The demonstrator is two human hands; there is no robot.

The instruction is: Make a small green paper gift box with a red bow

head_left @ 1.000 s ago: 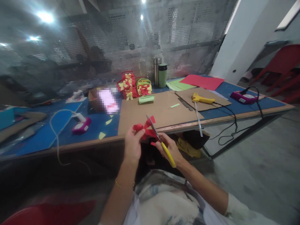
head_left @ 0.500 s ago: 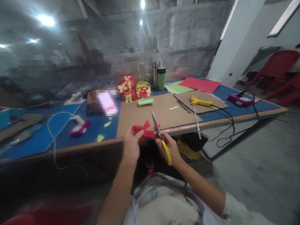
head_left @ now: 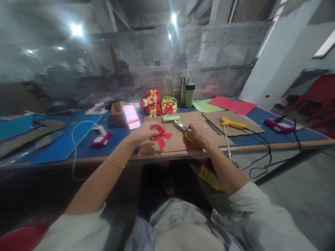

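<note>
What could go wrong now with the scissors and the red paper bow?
The scissors in the right hand point toward the left hand, which holds the red paper bow; the fingers might get nicked. The glue gun cable hangs off the table edge and might snag.

A blue-topped table [head_left: 264, 120] (wood-edged) bears cardboard sheets [head_left: 180, 134], a glue gun [head_left: 230, 122] and two flasks [head_left: 187, 94].

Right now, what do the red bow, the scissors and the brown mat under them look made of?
Red bow: likely paper or thin foam sheet, matte, flat crisp-cut tails.
Scissors: shiny metal blades, handles seemingly yellow plastic, mostly hidden in the right hand.
Brown mat: probably cardboard, dull tan, stiff flat edges.
</note>
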